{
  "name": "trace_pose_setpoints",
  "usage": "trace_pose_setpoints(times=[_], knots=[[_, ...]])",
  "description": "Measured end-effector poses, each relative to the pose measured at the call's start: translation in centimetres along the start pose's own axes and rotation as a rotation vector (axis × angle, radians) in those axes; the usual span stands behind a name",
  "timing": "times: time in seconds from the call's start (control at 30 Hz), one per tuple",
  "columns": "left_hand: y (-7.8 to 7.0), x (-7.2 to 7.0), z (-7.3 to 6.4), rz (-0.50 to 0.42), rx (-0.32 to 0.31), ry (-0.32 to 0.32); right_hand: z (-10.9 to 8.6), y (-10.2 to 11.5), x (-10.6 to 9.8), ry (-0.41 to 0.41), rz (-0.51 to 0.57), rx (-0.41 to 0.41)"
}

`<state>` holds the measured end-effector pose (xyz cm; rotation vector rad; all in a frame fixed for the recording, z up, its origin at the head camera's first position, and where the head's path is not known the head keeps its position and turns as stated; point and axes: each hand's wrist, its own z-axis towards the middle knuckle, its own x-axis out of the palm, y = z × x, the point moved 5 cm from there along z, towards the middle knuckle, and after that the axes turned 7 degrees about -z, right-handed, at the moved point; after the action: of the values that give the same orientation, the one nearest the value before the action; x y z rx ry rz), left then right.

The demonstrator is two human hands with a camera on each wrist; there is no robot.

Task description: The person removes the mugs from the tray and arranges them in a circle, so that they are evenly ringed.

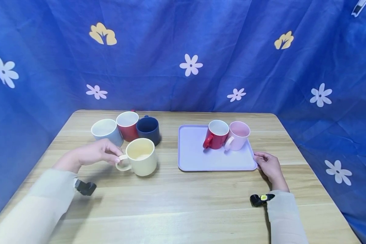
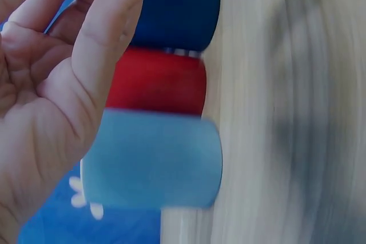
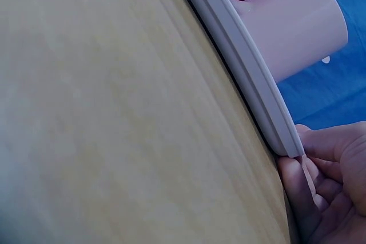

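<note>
A cream mug point(image 1: 142, 158) is upright at the left of the head view, its handle toward my left hand point(image 1: 98, 154). Thumb and fingers of that hand pinch the handle; whether the mug touches the table I cannot tell. In the left wrist view most of this mug is out of frame. At the right, my right hand point(image 1: 269, 166) grips the near right corner of a lilac tray point(image 1: 198, 159), with its thumb and fingers about the rim point(image 3: 286, 141). On the tray stand a red mug point(image 1: 217, 137) and a pink mug point(image 1: 239, 137), side by side.
Behind the cream mug stand a light blue mug point(image 2: 151, 158), a red mug with a white inside point(image 2: 160, 81) and a navy mug point(image 1: 148, 130), close together. Everything is on a wooden table point(image 1: 170, 203), with a blue flowered curtain point(image 1: 158, 51) behind it.
</note>
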<state>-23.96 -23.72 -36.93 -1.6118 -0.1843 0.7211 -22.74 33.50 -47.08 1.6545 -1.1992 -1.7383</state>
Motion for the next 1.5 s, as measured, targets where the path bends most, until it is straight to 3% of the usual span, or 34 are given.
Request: trace_pose_setpoints(times=[0.47,0.77,1.13,1.5], knots=[[1.9,-2.2,-5.9,-0.078,0.023,-0.09,0.1,-0.3,0.1,0.006,0.011,0.015],[3.3,-3.3,-9.2,-0.057,-0.037,-0.171,0.1,-0.4,0.1,-0.001,0.017,0.012],[4.5,-4.2,-11.1,-0.164,-0.023,-0.174,0.1,-0.4,0.1,0.004,0.013,0.009],[5.2,-4.5,-11.8,-0.258,0.007,-0.159,0.0,0.0,0.1,0.001,0.003,0.004]])
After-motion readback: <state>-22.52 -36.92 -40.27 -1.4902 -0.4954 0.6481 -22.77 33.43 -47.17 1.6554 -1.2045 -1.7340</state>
